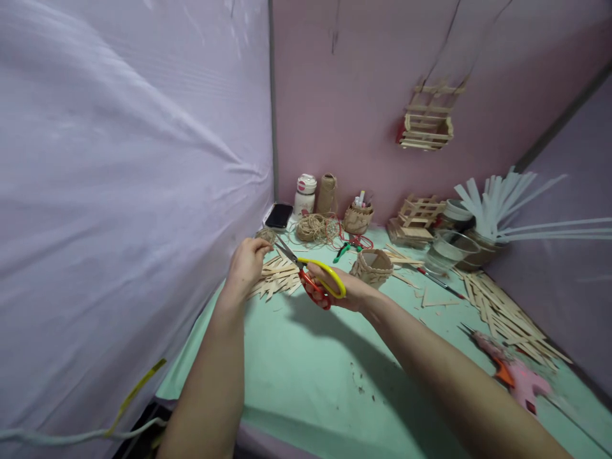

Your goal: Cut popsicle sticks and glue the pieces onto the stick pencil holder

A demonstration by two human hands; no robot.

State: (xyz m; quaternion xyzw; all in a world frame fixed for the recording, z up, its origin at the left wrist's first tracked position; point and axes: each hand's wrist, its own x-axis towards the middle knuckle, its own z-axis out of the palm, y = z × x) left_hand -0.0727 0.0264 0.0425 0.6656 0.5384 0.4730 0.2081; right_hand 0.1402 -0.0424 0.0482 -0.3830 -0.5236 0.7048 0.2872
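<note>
My right hand (337, 287) grips a pair of scissors (296, 260) with one yellow and one red handle loop. The blades are slightly apart and point up and left, their tips close to my left fingertips. My left hand (248, 260) is closed in a pinch; whatever sits between the fingers is too small to make out. Just behind it lies a small ball of twine (266, 236). Beneath and beside both hands is a pile of wooden craft sticks (280, 277). A small woven-looking pot (371, 268) stands beyond my right wrist.
At the back are a phone (279, 215), a white bottle (305, 196), a twine spool (327, 193), coiled twine (313, 227) and green-handled pliers (347, 248). To the right are a clear bowl (447, 254), glue sticks (492, 207), more craft sticks (502, 312) and a pink glue gun (521, 379).
</note>
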